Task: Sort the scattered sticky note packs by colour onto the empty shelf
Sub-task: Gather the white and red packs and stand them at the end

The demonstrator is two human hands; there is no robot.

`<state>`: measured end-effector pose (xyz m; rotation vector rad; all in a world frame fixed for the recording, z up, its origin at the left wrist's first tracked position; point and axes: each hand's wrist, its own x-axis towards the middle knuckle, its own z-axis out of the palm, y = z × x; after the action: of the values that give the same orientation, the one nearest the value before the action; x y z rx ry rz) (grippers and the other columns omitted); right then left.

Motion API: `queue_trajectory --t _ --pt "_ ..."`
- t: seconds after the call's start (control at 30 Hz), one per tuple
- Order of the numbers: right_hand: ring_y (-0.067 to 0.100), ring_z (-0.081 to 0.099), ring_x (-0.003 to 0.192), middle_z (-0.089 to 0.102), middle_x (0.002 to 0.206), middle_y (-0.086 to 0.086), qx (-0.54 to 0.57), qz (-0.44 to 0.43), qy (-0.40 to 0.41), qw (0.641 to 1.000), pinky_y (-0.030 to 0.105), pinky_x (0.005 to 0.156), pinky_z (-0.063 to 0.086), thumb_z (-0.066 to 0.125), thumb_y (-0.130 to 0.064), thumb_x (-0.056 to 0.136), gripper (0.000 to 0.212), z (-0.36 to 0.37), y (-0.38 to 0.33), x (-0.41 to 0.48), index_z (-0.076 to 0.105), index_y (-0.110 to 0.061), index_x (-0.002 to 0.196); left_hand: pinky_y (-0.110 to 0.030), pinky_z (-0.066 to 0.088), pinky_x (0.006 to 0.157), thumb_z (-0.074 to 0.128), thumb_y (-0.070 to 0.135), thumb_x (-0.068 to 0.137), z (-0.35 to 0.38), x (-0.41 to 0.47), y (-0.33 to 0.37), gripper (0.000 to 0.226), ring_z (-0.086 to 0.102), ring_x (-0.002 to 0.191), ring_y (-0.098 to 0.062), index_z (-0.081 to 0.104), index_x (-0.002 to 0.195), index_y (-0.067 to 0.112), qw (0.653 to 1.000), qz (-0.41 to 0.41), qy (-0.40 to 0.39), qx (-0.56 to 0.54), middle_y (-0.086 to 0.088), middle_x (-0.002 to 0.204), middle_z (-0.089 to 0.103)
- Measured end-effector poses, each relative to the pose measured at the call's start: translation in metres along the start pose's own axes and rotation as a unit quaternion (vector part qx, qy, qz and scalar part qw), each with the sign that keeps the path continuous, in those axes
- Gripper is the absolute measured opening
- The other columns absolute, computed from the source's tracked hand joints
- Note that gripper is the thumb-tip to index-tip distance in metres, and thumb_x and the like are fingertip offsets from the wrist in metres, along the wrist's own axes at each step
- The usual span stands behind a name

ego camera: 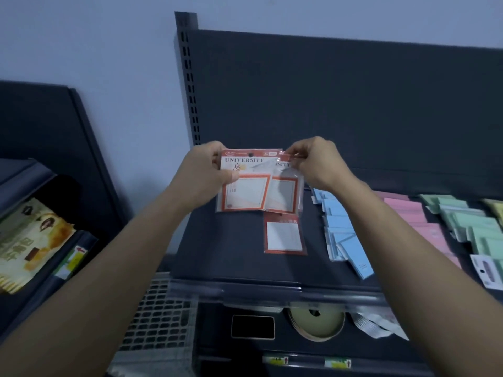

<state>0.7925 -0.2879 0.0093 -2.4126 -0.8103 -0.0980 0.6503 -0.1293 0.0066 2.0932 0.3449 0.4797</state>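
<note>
red-bordered, flat and wrapped in clear plastic, the front sticky note pack (245,191) printed "university" sits in the left hand (209,170), thumb laid across its face and fingers curled behind. the right hand (315,161) pinches the top strip of a second red-bordered sticky note pack (285,194), whose near edge the front one overlaps. both hang in the air above the dark metal shelf (223,246), touching each other but not the deck.

just below the right-hand pinch a third red pack (284,235) lies flat on the shelf, so that looks like the red spot. out past the right wrist run the light blue packs (343,235), then the pink packs (416,216) and the green packs (468,221).

to do this step well, i'd slide the two held packs apart sideways first; slick wrappers cling and one may drop if lifted away carelessly. then lower each one flat, printed face up, in line with the pack under the pinch and on its far side, so the column runs parallel to the blue one. leave a clear gap toward the blue edge, since those lean loosely and a nudge could spill them.
</note>
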Motion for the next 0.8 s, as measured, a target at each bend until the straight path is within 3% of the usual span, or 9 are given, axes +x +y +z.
queue_trajectory --t 0.23,0.4,0.53,0.8 --pt "0.021 0.064 0.093 0.069 0.104 0.004 0.018 -0.022 -0.004 1.000 0.032 0.085 0.053 0.056 -0.007 0.090 0.023 0.021 -0.026 0.006 0.073 -0.020 0.101 -0.014 0.043 0.060 0.066 0.005 0.084 -0.028 -0.005 -0.017 0.020 0.063 0.086 -0.014 0.053 0.079 0.020 0.999 -0.022 0.028 0.036 0.003 0.094 0.066" --pt "0.023 0.063 0.093 0.069 0.104 0.005 0.010 -0.007 0.009 1.000 0.031 0.085 0.052 0.055 -0.008 0.090 0.024 0.017 -0.016 0.003 0.072 -0.020 0.102 -0.018 0.048 0.064 0.066 0.004 0.084 -0.019 0.002 -0.017 0.018 0.064 0.089 -0.017 0.054 0.083 0.017 1.000 -0.012 0.005 0.013 -0.001 0.098 0.067" --pt "0.021 0.065 0.095 0.070 0.106 0.004 0.006 0.035 0.034 0.999 0.034 0.089 0.053 0.055 -0.009 0.091 0.024 -0.005 0.012 -0.008 0.071 -0.019 0.106 -0.033 0.057 0.073 0.066 0.001 0.083 0.013 0.015 -0.001 0.014 0.069 0.087 -0.018 0.056 0.089 0.010 0.998 0.020 -0.052 -0.011 -0.003 0.095 0.070" --pt "0.022 0.065 0.094 0.072 0.100 0.005 -0.048 0.137 0.115 0.983 0.033 0.086 0.052 0.056 -0.006 0.087 0.025 -0.088 0.107 -0.066 0.074 -0.020 0.098 -0.030 0.056 0.074 0.069 0.002 0.082 0.131 0.032 0.069 0.017 0.068 0.081 -0.011 0.058 0.083 0.016 0.984 0.069 -0.160 -0.044 0.002 0.088 0.070"
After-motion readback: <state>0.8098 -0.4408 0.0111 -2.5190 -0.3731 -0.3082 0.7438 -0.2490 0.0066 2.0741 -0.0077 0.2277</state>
